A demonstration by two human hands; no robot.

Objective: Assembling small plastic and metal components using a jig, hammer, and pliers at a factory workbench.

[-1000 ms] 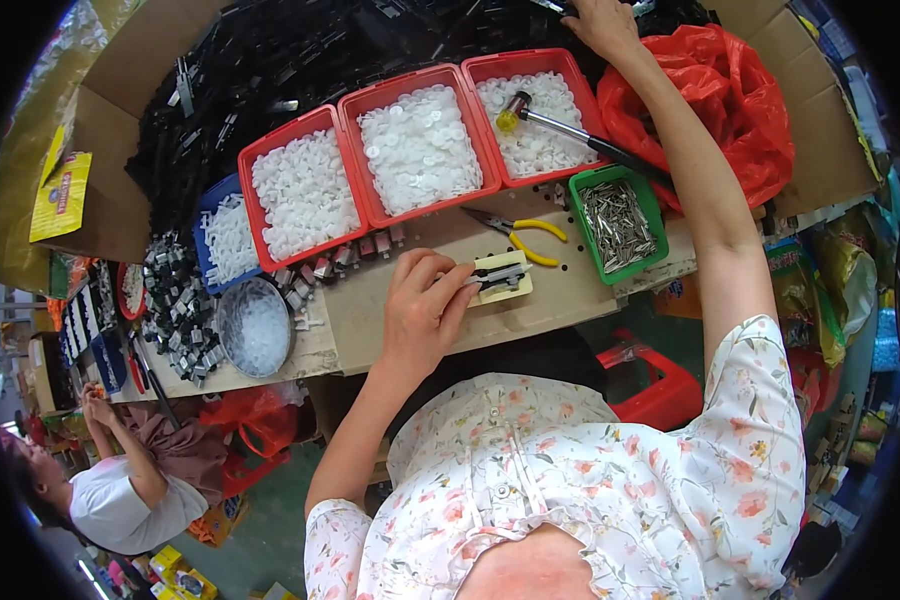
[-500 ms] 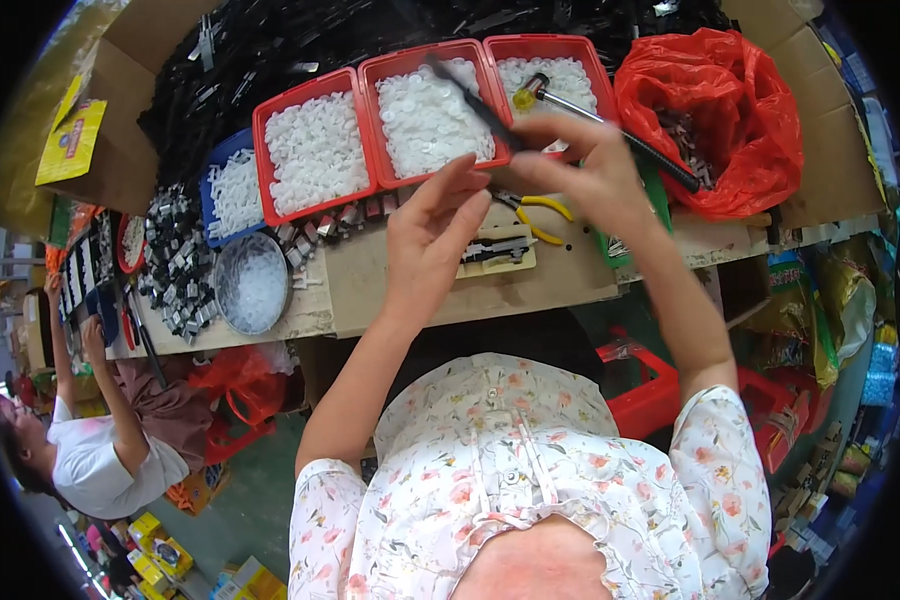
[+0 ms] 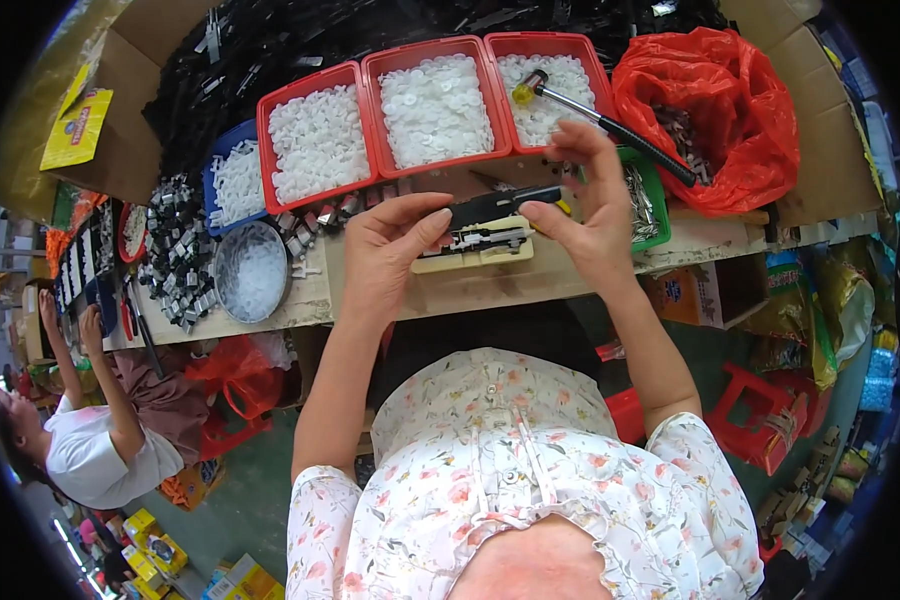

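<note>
A flat black plastic strip (image 3: 498,205) is held level between my hands, over a cream-coloured jig block (image 3: 440,264) with black and metal parts in it. My left hand (image 3: 385,250) pinches the strip's left end between thumb and fingers. At its right end my right hand (image 3: 598,225) has the thumb against the strip, with the upper fingers raised and a little blurred. Behind the strip, yellow-handled pliers (image 3: 564,207) are mostly hidden.
Three red trays (image 3: 370,128) of small white plastic parts stand beyond my hands. A hammer (image 3: 610,124) lies across the right one, beside a red plastic bag (image 3: 705,110). A green tray (image 3: 654,200) holds metal pieces; a metal bowl (image 3: 252,278) stands left. A co-worker (image 3: 110,440) sits far left.
Both hands have come down closer to the jig block. The black strip has gone from raised and tilted over the middle tray to level between my hands.
</note>
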